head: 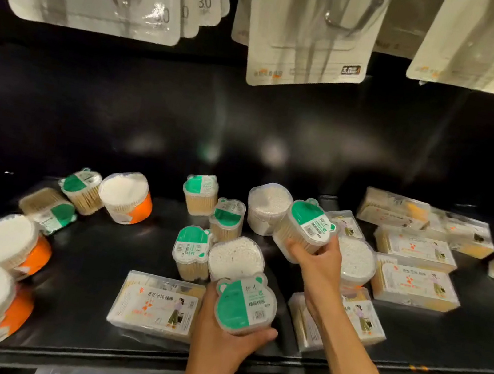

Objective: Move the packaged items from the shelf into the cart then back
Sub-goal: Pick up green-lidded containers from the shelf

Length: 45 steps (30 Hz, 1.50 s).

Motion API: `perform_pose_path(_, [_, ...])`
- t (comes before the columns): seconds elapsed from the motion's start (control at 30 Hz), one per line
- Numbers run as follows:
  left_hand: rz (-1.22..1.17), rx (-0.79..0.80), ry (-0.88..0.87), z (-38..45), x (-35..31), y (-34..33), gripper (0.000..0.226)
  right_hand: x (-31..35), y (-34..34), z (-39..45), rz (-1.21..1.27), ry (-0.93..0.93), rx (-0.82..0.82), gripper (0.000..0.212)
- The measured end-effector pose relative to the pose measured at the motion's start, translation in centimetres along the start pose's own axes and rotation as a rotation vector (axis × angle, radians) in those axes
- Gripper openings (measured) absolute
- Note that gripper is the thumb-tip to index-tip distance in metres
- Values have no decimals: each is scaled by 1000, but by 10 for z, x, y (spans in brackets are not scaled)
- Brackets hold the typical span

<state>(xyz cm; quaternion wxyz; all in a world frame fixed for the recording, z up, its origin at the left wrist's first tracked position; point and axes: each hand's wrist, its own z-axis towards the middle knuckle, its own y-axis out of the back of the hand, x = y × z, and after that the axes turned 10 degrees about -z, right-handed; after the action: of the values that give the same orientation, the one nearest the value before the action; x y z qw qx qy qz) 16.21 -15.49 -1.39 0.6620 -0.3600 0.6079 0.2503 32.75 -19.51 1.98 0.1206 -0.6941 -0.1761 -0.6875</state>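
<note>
Nearest, at 6 o'clock, the left hand point(217, 337) grasps a bear-eared swab tub with green label point(245, 307), fingers curled under it and thumb along its near side, held above the front edge of the black shelf point(106, 248). At its 9 o'clock lies a flat clear box with a figure print point(155, 305). Toward 1 o'clock the right hand point(317, 262) grips a second green-labelled bear tub point(305, 230), tilted, fingers wrapped round its lower side, over the shelf's middle. Between the hands stands a tub of white swab heads point(236, 258). At 9 o'clock lie round white tubs with orange bands point(3, 245). At 2 o'clock sit stacked flat boxes point(416, 252). Farthest, at 12 o'clock, carded hooks point(310, 25) hang overhead.
</note>
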Motion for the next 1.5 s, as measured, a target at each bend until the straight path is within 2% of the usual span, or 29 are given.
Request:
perform_pose_path(0.2, [54,143,-58,2,-24,-36,70,16,69,-34,339,-22,-64,45])
perform_pose_path(0.33, [34,275,-47,-14,-21,-79,72,5,135,-66,525,-75,-134,43])
perform_pose_path(0.47, [19,393,-45,-49,-8,-134,70,-14,208,-110,448,-78,-265,45])
perform_pose_path(0.6, [3,567,1,-101,14,-198,67,-35,291,-166,241,-81,-397,51])
perform_pose_path(0.7, [-16,676,48,-153,30,-253,71,-43,354,-216,29,-91,-486,50])
perform_pose_path(0.83, [-53,853,88,-239,53,-324,71,-58,444,-285,-111,-116,-580,56])
perform_pose_path(0.93, [-39,1014,133,-298,73,-367,73,-71,501,-336,-154,-172,-651,81])
perform_pose_path(1.07, [50,1161,140,-360,91,-416,79,-78,557,-392,-167,-198,-757,70])
perform_pose_path(1.27, [69,1380,162,-425,100,-479,75,-96,612,-443,-137,-263,-930,69])
perform_pose_path(1.4, [80,1519,240,-451,114,-521,72,-110,646,-462,-113,-303,-1011,72])
perform_pose_path(1.5, [118,1574,278,-468,130,-557,72,-123,678,-470,-102,-340,-1054,71])
